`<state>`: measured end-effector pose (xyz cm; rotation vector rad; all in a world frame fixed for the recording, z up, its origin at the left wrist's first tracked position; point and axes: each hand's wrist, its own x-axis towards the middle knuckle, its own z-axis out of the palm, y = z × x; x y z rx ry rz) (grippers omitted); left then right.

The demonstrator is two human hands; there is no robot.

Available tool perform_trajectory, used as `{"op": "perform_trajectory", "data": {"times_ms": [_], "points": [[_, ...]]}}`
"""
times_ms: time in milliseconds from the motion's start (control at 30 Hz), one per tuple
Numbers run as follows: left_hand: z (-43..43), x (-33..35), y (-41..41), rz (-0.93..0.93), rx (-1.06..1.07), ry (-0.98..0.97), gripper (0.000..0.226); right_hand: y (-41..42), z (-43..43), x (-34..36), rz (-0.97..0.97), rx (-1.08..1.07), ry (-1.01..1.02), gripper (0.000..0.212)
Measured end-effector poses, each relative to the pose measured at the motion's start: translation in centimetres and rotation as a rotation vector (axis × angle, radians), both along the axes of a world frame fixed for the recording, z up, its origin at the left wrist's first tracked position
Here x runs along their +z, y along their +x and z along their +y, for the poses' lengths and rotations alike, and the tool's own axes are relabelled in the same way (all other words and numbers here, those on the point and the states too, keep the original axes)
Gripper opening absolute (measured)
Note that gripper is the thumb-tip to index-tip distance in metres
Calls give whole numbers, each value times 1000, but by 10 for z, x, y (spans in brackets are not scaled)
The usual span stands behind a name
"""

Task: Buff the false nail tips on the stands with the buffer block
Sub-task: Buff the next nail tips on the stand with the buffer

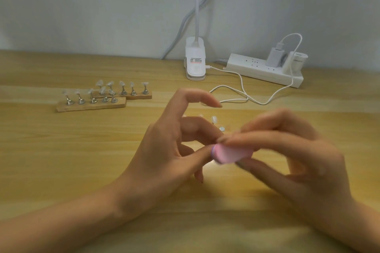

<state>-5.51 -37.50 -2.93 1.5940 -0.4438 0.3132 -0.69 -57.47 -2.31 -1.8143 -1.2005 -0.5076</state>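
Pinching the buffer block (230, 155) mid-frame in your right hand (298, 156), stroke lightly where your left hand (164, 150) meets it (what its curled fingers hold, I cannot tell), the stands (92, 106) sitting upper left.

- Two stands (91, 106) at the far left, five nail tips (99, 83) on each.
- One buffer block (228, 154).
- One lamp (195, 63), one power strip (246, 65), two chargers (273, 57).

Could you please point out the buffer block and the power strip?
buffer block (228, 155): head view, its pink face.
power strip (245, 65): head view, its bare top.
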Motion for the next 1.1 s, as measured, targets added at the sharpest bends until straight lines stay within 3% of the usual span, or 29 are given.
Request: {"op": "perform_trajectory", "data": {"times_ms": [167,333,533,1100], "points": [[0,2,-1,-4,23,31,44,7,-2,-1,44,-65,49,23],[-3,2,-4,-18,4,45,41,5,-3,-3,118,4,98,24],[3,2,2,59,-17,-86,39,3,-1,-1,34,-14,22,24],[1,0,1,62,-36,-91,33,2,0,-2,4,-9,11,23]]}}
